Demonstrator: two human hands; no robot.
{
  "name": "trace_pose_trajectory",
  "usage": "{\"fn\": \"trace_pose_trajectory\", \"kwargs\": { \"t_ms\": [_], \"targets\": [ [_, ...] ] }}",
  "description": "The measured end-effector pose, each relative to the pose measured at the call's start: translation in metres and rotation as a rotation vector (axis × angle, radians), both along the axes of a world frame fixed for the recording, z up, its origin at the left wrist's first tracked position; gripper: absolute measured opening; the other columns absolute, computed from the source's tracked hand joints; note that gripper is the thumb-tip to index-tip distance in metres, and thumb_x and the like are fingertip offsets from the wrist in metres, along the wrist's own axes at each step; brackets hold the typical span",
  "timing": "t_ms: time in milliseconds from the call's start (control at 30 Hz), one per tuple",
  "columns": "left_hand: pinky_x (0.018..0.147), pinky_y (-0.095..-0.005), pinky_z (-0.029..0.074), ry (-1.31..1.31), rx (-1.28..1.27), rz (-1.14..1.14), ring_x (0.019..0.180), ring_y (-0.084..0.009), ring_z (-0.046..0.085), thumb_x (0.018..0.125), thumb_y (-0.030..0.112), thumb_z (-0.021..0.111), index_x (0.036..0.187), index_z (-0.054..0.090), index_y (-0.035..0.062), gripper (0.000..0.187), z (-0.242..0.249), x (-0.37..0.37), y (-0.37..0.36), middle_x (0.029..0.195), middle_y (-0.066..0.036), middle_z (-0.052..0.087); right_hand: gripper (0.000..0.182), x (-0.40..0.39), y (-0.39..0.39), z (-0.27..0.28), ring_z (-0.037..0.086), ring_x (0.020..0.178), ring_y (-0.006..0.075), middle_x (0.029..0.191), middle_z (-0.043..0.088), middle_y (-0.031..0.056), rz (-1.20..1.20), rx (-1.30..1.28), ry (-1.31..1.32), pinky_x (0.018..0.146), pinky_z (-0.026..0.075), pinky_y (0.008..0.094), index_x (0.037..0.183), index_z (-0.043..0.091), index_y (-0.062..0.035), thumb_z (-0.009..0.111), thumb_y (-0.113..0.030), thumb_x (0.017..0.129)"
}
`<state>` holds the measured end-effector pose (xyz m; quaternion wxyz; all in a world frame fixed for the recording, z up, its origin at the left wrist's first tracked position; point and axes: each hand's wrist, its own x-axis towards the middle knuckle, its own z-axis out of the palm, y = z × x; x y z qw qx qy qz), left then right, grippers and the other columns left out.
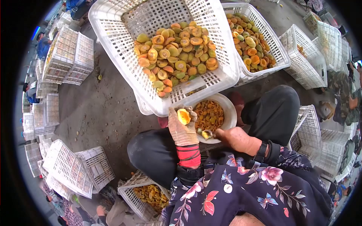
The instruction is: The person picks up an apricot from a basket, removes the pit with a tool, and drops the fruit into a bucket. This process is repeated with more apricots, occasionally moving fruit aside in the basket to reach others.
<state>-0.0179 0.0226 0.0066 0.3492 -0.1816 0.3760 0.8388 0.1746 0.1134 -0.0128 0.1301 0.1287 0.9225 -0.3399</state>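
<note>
Gloved fingers of the left hand (183, 126) curl around a halved apricot (184, 116), cut face up, held just above the near rim of a white bowl (228, 113) that is heaped with apricot pits and scraps. The bare right hand (233, 138) is closed near the bowl's front edge, apparently pinching a small piece of fruit (206, 134), though what sits between its fingers is too small to tell for sure. The half looks soft, light and wet on the cut side, so it would likely bruise or slip under a hard squeeze; the firmer skin side seems the better place to grip. A large white plastic crate (113, 45) full of halved apricots tilts right over the bowl, its lower edge touching or nearly touching the rim, which leaves little room above. A second crate (281, 56) of fruit stands just beside it, and the person's dark-trousered knees (151, 150) close in both sides. Open concrete floor (98, 113) lies to the left.
</note>
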Motion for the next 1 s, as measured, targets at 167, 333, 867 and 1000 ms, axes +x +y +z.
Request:
{"fn": "trace_pose_trajectory", "kwargs": {
  "t_ms": [167,333,867,1000],
  "targets": [
    [0.053,-0.0311,0.046,0.058,-0.062,-0.063,0.057,-0.0202,0.057,0.103,0.043,0.045,0.109,0.059,0.0071,0.04,-0.007,0.008,-0.007,0.084,-0.011,0.065,0.025,-0.008,0.014,0.011,0.065,0.07,0.0401,0.071,0.065,0.0182,-0.089,0.087,-0.056,0.061,0.051,0.0485,0.102,0.055,-0.0041,0.064,-0.021,0.087],
    [0.079,-0.0308,0.051,0.493,-0.238,-0.371,0.092,-0.017,0.063,0.101,0.048,0.045,0.118,0.06,0.0039,0.049,-0.041,0.018,-0.008,0.105,-0.008,0.066,0.024,-0.058,0.013,0.05,0.063,0.073,0.043,0.073,0.063,0.0235,-0.408,-0.11,0.328,0.065,0.05,0.0482,0.097,0.058,-0.0012,0.066,-0.02,0.083],
    [0.072,-0.0336,0.053,1.289,-0.791,-0.154,0.083,-0.023,0.065,0.1,0.021,0.048,0.117,0.058,-0.0015,0.03,-0.065,0.013,-0.023,0.098,-0.012,0.066,0.033,-0.171,0.098,0.032,0.067,0.077,0.0324,0.085,0.068,0.0189,-0.528,0.039,0.347,0.072,0.053,0.0408,0.106,0.063,-0.002,0.068,-0.025,0.083],
    [0.079,-0.0344,0.053,1.376,-0.892,-0.321,0.088,-0.0248,0.065,0.087,0.004,0.057,0.119,0.056,-0.0033,0.033,-0.041,0.003,-0.035,0.1,-0.014,0.062,0.028,-0.246,0.06,-0.026,0.064,0.084,0.0403,0.086,0.066,0.0213,-0.324,-0.014,0.265,0.072,0.05,0.0465,0.095,0.058,-0.0021,0.066,-0.024,0.081]
  ]
}}
